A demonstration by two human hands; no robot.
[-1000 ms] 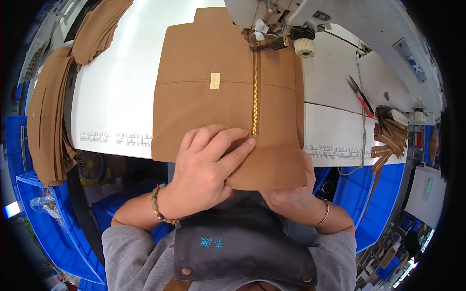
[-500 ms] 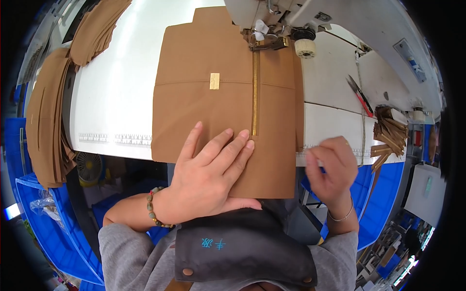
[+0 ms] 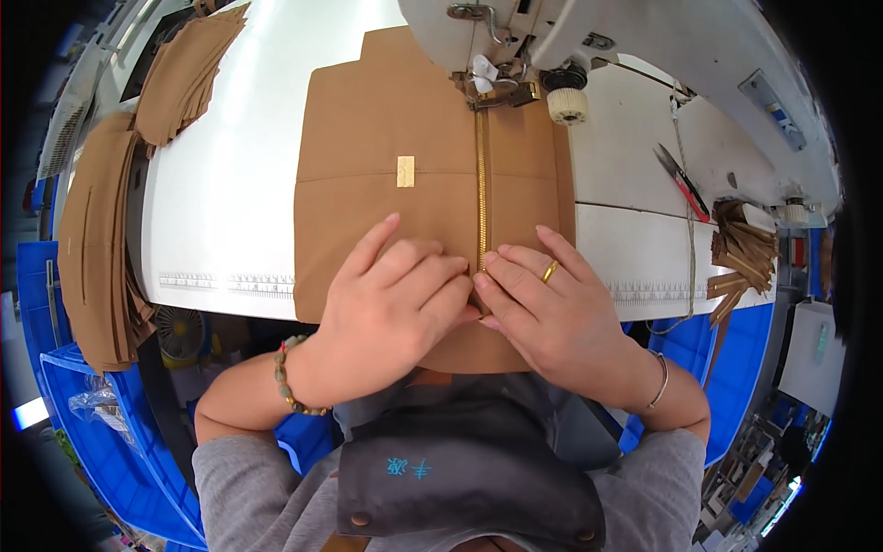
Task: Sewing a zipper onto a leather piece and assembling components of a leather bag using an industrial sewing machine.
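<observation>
Stacks of cut brown fabric pieces (image 3: 97, 248) hang over the far left edge of the white sewing table (image 3: 221, 202), with another fanned pile (image 3: 189, 74) up in the corner and blue plastic bins (image 3: 101, 432) below. Moving right, the brown fabric panel (image 3: 386, 184) lies flat on the table, a small cream label (image 3: 405, 171) stitched near its middle. The left hand (image 3: 391, 308), with a bead bracelet on its wrist, is pressed onto the panel's near edge, fingers curled down and bunched toward the zipper, not gripping anything, just pinning the cloth. The brass zipper (image 3: 480, 198) runs straight up from the fingertips to the presser foot (image 3: 501, 94) of the white sewing machine (image 3: 662, 46). The right hand (image 3: 543, 308), ring on one finger, lies fingers-spread and flat on the fabric just right of the zipper, its fingertips touching the left hand's. Further right, thread snips (image 3: 681, 179) sit on the table, and a bundle of brown strips (image 3: 740, 262) sits at the table's right end.
</observation>
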